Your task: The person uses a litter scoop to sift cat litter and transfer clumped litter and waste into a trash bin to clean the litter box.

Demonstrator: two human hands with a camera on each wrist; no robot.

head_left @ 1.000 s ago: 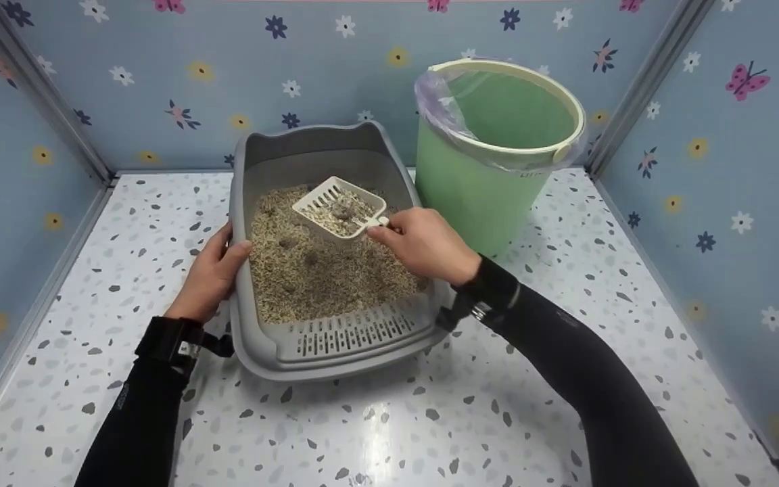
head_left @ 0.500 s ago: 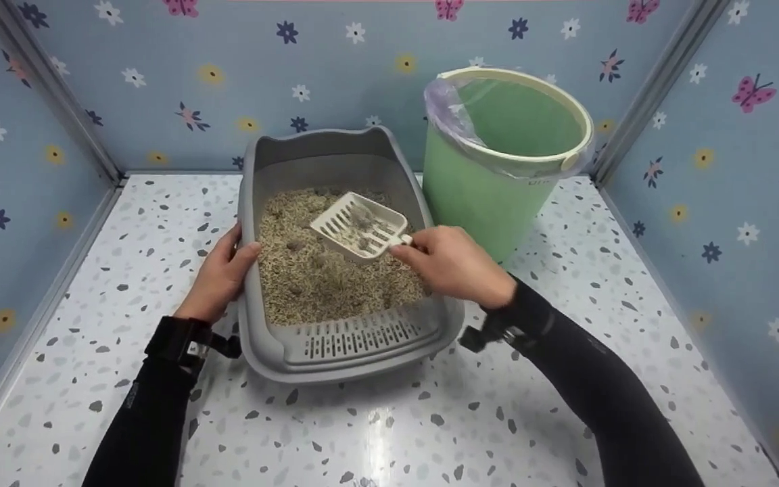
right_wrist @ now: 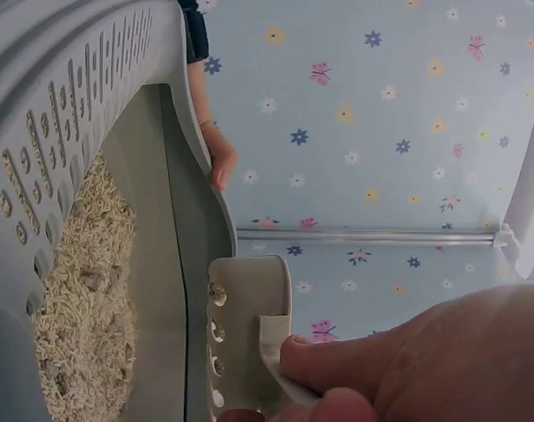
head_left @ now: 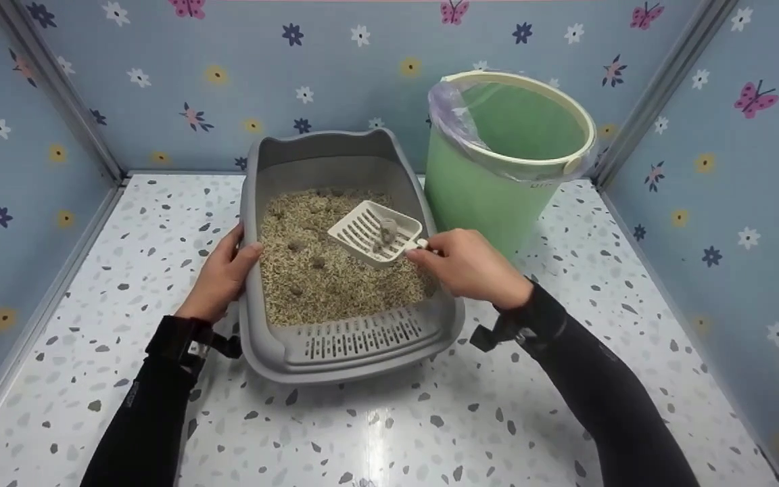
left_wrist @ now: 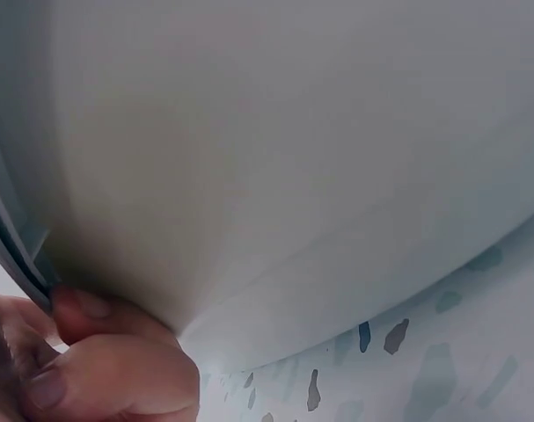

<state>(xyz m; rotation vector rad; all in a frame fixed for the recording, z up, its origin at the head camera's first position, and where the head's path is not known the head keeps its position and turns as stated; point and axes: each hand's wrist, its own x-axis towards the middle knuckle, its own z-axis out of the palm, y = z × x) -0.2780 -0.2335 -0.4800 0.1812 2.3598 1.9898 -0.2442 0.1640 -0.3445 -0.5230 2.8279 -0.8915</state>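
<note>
A grey litter box [head_left: 352, 368] holds pale pellet litter [head_left: 342, 297] with several dark clumps in it. My left hand [head_left: 219, 279] grips the box's left rim, thumb on top; in the left wrist view its fingers [left_wrist: 126, 369] curl beneath the rim. With my right hand [head_left: 477, 267] I hold a cream slotted litter scoop [head_left: 356, 230] by its handle, above the litter on the box's right side. Greyish clumps [head_left: 388, 231] lie in the scoop, and most of its slots show free of loose pellets. My right fingers hide most of the handle.
A green bin [head_left: 484, 203] with a clear purplish liner [head_left: 454, 115] folded over its cream rim stands right behind the box. Flowered blue panels [head_left: 335, 67] enclose the speckled white floor [head_left: 335, 433] at back and sides.
My right hand has moved the scoop right and toward me over the box. Loose pellets have dropped through its slots, leaving clumps. My left hand keeps its grip on the rim.
</note>
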